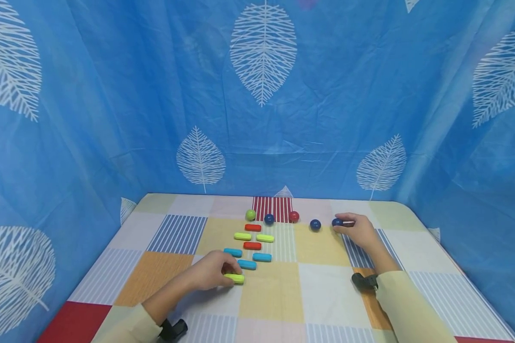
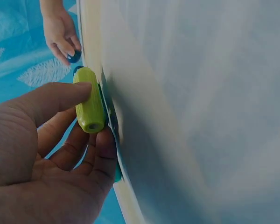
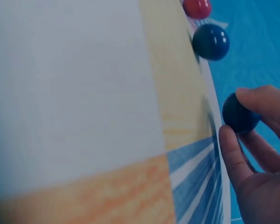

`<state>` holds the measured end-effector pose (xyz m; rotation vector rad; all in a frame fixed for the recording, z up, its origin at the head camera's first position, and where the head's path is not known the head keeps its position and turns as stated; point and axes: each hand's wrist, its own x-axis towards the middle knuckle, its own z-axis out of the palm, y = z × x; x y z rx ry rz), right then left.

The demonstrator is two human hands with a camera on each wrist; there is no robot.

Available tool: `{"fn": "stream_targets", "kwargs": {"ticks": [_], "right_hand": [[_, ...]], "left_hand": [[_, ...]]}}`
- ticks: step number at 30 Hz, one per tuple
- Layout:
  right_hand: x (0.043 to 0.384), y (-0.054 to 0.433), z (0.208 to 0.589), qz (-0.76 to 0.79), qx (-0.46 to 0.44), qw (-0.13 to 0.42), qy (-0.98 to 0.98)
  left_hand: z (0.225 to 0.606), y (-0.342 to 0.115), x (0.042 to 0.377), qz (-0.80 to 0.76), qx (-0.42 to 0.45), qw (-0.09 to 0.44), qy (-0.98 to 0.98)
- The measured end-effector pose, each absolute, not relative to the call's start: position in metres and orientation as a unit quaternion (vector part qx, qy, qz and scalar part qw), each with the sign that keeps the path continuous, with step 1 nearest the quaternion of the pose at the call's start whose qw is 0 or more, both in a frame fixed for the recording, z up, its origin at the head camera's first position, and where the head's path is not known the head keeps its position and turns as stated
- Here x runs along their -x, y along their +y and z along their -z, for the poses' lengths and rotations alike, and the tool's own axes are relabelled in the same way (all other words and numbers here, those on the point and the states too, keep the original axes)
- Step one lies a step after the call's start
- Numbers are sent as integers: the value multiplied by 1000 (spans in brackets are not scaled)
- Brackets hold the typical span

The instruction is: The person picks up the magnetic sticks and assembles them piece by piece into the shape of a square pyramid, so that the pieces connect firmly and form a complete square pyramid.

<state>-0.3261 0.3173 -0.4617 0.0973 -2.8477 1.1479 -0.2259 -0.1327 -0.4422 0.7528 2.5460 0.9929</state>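
My left hand (image 1: 214,271) pinches a yellow-green ridged stick (image 2: 89,100) between thumb and fingers, low over the near left of the table. Just beyond it lie several blue sticks (image 1: 246,264), two red sticks (image 1: 252,246) and two more yellow-green sticks (image 1: 264,238). At the far right, my right hand (image 1: 360,231) holds a dark blue ball (image 3: 240,113) by thumb and fingertips. Left of that ball, a second dark blue ball (image 1: 315,225) rests on the cloth, followed by a red ball (image 1: 293,216), another blue ball (image 1: 269,219) and a green ball (image 1: 251,215).
A patchwork-checked cloth (image 1: 270,295) covers the table. Blue curtains (image 1: 326,95) with white leaf prints stand behind it and along both sides. Each wrist wears a black strap with a small camera (image 1: 364,282).
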Motion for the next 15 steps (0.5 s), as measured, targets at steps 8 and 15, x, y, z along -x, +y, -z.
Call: {"fn": "stream_targets", "kwargs": {"ticks": [8, 15], "right_hand": [[308, 307, 460, -400, -36, 3, -916], [291, 297, 456, -423, -33, -13, -905]], "left_hand": [[441, -112, 230, -360, -299, 131, 874], [439, -85, 234, -353, -315, 90, 877]]}}
